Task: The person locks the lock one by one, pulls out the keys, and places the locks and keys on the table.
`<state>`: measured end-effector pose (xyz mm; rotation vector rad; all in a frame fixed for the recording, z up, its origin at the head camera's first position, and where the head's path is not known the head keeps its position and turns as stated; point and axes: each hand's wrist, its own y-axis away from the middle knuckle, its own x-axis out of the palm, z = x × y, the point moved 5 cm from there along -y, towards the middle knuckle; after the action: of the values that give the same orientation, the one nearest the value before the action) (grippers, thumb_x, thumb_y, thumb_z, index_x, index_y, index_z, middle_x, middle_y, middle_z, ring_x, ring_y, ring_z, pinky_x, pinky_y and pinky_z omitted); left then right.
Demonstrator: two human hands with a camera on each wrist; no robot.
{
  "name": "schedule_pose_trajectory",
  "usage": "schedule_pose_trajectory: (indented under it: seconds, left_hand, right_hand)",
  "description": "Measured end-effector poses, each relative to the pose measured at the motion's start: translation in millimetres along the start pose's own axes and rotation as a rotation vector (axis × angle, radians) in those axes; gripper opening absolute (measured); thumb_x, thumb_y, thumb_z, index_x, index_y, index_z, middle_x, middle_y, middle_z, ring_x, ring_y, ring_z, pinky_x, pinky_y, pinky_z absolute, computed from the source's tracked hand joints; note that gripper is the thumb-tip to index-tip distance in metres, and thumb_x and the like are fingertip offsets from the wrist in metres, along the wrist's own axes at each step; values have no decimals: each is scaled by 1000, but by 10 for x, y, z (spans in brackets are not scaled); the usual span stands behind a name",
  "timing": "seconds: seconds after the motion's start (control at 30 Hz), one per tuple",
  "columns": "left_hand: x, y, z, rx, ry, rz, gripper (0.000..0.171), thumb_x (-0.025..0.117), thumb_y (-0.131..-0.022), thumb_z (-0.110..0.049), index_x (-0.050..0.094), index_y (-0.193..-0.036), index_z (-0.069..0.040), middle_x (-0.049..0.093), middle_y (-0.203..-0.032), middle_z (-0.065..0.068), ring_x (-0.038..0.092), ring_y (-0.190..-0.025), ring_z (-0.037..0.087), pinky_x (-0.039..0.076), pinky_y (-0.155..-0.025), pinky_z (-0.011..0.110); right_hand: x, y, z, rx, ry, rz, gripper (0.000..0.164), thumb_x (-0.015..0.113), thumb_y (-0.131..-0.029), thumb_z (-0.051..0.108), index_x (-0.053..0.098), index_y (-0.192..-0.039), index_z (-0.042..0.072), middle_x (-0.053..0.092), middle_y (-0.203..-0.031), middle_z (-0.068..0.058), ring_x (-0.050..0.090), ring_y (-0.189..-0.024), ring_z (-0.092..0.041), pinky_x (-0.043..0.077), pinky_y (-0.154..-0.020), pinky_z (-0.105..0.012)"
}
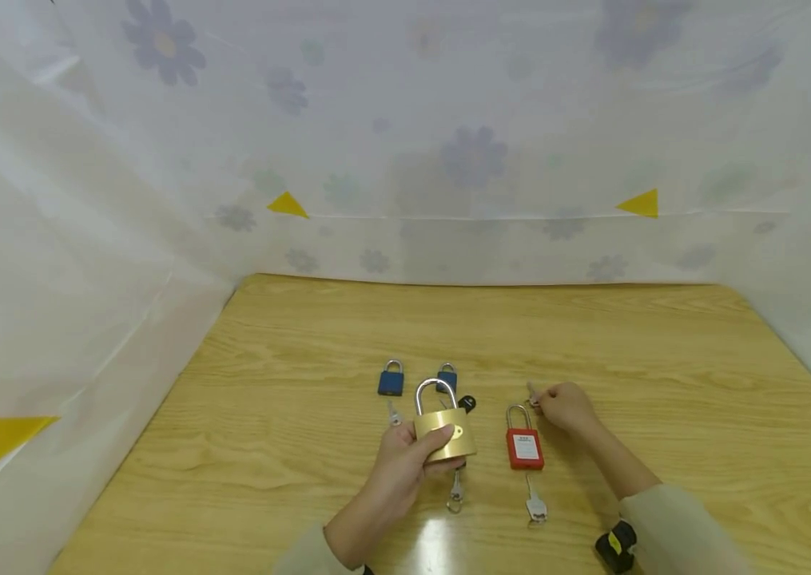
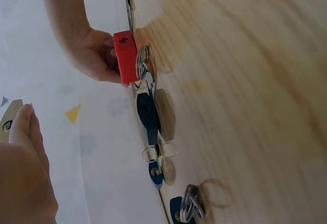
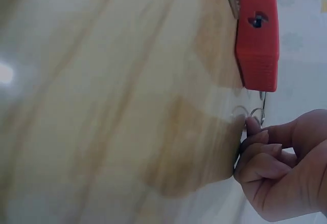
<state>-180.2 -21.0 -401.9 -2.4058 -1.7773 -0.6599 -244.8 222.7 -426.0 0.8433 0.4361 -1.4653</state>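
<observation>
A large brass padlock [image 1: 428, 423] with a silver shackle is held up above the table by my left hand [image 1: 394, 473], thumb across its front. At the left wrist view's edge, only part of that brass body [image 2: 10, 117] shows. My right hand [image 1: 569, 409] is low at the table, pinching a small silver key [image 1: 532, 393] on a ring [image 3: 258, 115]. Just left of those fingers lies a red padlock [image 1: 524, 449] with a white label, its shackle toward the back. Another silver key [image 1: 536, 508] lies in front of the red padlock.
Two blue padlocks [image 1: 391, 383] [image 1: 446, 380] lie farther back, the right one partly hidden by the brass padlock. Around the left hand are a silver key [image 1: 394, 415], a black-headed key [image 1: 467, 403] and a ringed key [image 1: 456, 489]. Patterned sheeting [image 1: 477, 160] encloses the wooden table [image 1: 290, 359].
</observation>
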Motion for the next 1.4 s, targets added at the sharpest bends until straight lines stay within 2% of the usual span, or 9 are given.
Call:
schedule_pose_trajectory:
  seconds: [0.13, 0.3, 0.37, 0.6, 0.9, 1.03, 1.17, 1.27, 1.4]
  left_hand:
    - [-10, 8, 24, -5, -2, -11, 46, 57, -91, -11, 42, -122, 19, 62, -111, 24, 66, -97, 28, 56, -79, 26]
    - [-16, 17, 48, -15, -2, -24, 46, 58, -90, -11, 43, -122, 19, 63, -110, 23, 67, -96, 27, 56, -78, 26]
    - [-12, 20, 54, -17, 0, -27, 46, 58, -90, -11, 43, -121, 19, 62, -111, 24, 67, -96, 28, 56, -78, 26]
    - [29, 14, 52, -25, 1, -19, 46, 58, -90, -11, 43, -122, 18, 60, -114, 26, 65, -100, 30, 56, -80, 27]
    - [109, -15, 29, -23, -7, -13, 43, 60, -89, -10, 47, -120, 17, 63, -111, 22, 66, -97, 29, 56, -79, 28]
    - [119, -21, 19, -34, -23, -26, 42, 60, -89, -10, 48, -120, 16, 64, -108, 21, 67, -95, 28, 56, -77, 27]
    - [129, -44, -9, -45, -35, -26, 42, 60, -89, -10, 48, -119, 16, 64, -109, 22, 67, -95, 28, 56, -78, 28]
    - [157, -55, -35, -44, -60, 6, 40, 59, -89, -9, 48, -119, 16, 63, -110, 24, 66, -97, 30, 56, -79, 30]
    - [203, -67, -39, -52, -119, 52, 38, 58, -91, -10, 50, -118, 15, 62, -111, 25, 65, -99, 32, 56, -80, 30]
  right_hand:
    - [16, -30, 42, 17, 35, 13, 32, 45, -90, 11, 65, -69, -3, 52, -61, -4, 38, -56, -14, 33, -49, -23]
    - [35, -85, 70, -5, 159, 44, 41, 45, -91, 17, 43, -50, 14, 33, -48, 5, 32, -48, -10, 28, -46, -21]
    - [39, -101, 81, -19, 198, 48, 42, 45, -90, 18, 38, -48, 17, 31, -48, 6, 31, -47, -9, 27, -46, -21]
    - [48, -108, 126, -67, 279, 58, 46, 47, -93, 24, 38, -48, 17, 32, -48, 6, 32, -48, -9, 27, -46, -20]
    - [59, -77, 162, -93, 286, 53, 48, 50, -95, 26, 39, -49, 16, 31, -47, 7, 31, -48, -7, 26, -45, -18]
    - [-4, -41, 169, -68, 199, -18, 44, 46, -96, 25, 40, -53, 13, 34, -49, 5, 33, -48, -9, 27, -44, -19]
    - [-79, 168, 334, -146, -72, -93, 32, 42, -98, 20, 56, -77, -1, 48, -61, -2, 40, -52, -9, 34, -44, -20]
    - [2, 459, 512, -241, -344, 37, 33, 43, -99, 21, 54, -105, -9, 57, -77, -6, 50, -59, -9, 45, -49, -22]
    - [213, 859, 639, -274, -584, 285, 44, 43, -99, 24, 42, -122, -14, 59, -90, -5, 59, -73, -10, 54, -62, -25]
